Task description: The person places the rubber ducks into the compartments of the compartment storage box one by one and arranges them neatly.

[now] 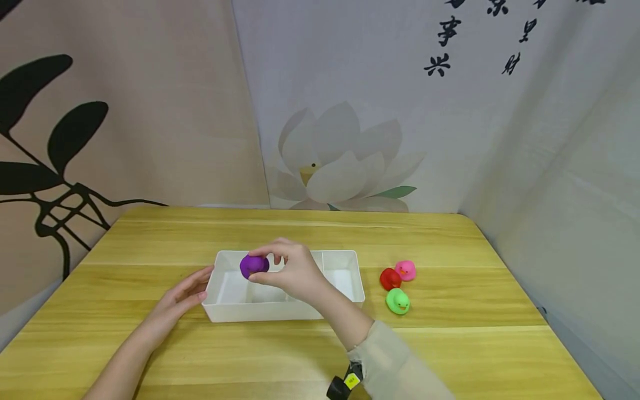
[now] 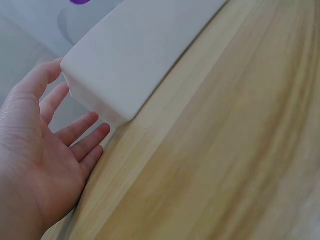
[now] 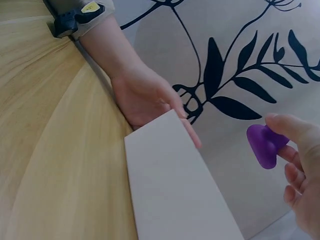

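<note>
My right hand [image 1: 300,272] pinches a purple toy duck [image 1: 253,266] between thumb and fingers. It holds the duck above the left part of a white divided box [image 1: 265,312]; in the right wrist view the duck [image 3: 262,144] is higher than the box wall. At the box's left end is my left hand [image 1: 172,303], thumb and fingers spread, with fingertips right at the corner. The left wrist view shows this left hand [image 2: 47,145] with loosely extended fingers along the end wall [image 2: 95,100].
Right of the box, a red duck [image 1: 390,279], a pink duck [image 1: 406,270] and a green duck [image 1: 398,301] sit close together on the wooden table [image 1: 465,333]. Behind the table hangs a printed cloth [image 1: 345,72]. My right wrist wears a small black device [image 1: 340,387].
</note>
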